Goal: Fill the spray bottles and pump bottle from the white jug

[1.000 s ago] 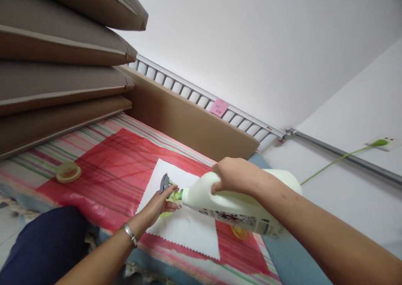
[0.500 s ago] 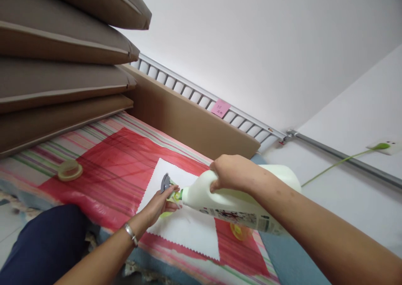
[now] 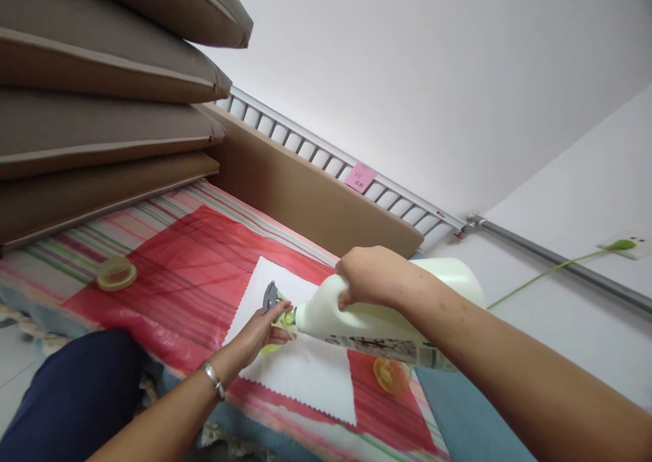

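A large pale green jug [image 3: 326, 312] lies tilted almost on its side, my right hand [image 3: 371, 275] wrapped round its handle. The neck points left, at a small container [image 3: 285, 318] with a yellow-green rim that my left hand [image 3: 259, 333] holds. The two mouths meet or nearly so; whether liquid flows I cannot tell. A grey part [image 3: 269, 297], perhaps a lid, sticks up above my left fingers. Both hands are over a white cloth [image 3: 310, 374] with zigzag edges, spread on a translucent red sheet [image 3: 193, 265]. My fingers hide much of the small container.
Translucent yellowish round lids or cups lie on the red sheet, one at left [image 3: 116, 274] and one at right [image 3: 391, 374]. Brown cushions [image 3: 112, 126] stack up at left. A brown board [image 3: 305, 190] leans along a white railing [image 3: 326, 160] with a pink note [image 3: 360, 176].
The rear of the jug sits slightly higher and further left, and my right hand has shifted a little up-left. My left hand stays almost where it was. The view has moved slightly.
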Demonstrator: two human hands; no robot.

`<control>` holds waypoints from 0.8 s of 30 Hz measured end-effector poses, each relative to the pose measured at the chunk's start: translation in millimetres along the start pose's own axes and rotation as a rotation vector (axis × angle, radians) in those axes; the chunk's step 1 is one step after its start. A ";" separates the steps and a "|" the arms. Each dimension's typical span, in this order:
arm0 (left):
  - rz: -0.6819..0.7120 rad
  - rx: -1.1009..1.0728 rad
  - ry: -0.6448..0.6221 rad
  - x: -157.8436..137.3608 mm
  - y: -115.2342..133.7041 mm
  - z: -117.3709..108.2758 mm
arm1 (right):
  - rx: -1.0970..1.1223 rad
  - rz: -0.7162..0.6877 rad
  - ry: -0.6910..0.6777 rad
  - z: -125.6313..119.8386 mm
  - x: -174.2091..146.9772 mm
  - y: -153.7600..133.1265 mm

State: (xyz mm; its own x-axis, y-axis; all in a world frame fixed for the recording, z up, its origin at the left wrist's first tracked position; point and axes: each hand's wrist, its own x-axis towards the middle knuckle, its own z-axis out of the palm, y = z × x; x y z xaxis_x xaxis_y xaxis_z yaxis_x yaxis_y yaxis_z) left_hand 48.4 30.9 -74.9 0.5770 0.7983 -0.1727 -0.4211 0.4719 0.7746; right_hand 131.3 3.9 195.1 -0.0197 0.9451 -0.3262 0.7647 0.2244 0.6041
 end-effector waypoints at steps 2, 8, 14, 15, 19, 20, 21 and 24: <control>-0.001 0.004 -0.003 -0.6 0.6 0.1 | -0.015 -0.006 -0.007 -3.3 0.8 -2.8; -0.004 -0.004 -0.001 -0.8 1.5 -0.2 | -0.061 -0.010 -0.018 -14.1 1.8 -12.9; 0.003 -0.018 0.002 0.8 -0.7 -2.9 | -0.108 -0.046 0.003 -18.9 7.4 -19.9; 0.006 -0.020 0.003 1.1 -1.2 -3.2 | -0.116 -0.055 0.005 -19.3 8.4 -20.7; 0.008 -0.021 0.007 2.5 -3.2 -4.5 | -0.146 -0.081 0.017 -21.5 10.9 -23.7; 0.009 -0.021 0.007 2.7 -3.6 -4.7 | -0.151 -0.085 0.016 -22.1 11.2 -24.5; 0.010 -0.020 0.006 2.9 -3.9 -4.8 | -0.155 -0.086 0.013 -22.7 11.4 -25.2; 0.015 -0.018 0.001 2.6 -3.7 -4.2 | -0.162 -0.084 0.007 -23.9 11.8 -27.1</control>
State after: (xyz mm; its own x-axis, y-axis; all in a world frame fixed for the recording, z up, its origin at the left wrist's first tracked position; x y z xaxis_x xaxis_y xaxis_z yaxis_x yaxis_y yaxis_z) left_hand 48.4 32.8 -80.8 0.5697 0.8057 -0.1623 -0.4417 0.4667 0.7662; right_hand 95.0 14.6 192.2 -0.0840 0.9228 -0.3760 0.6467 0.3375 0.6840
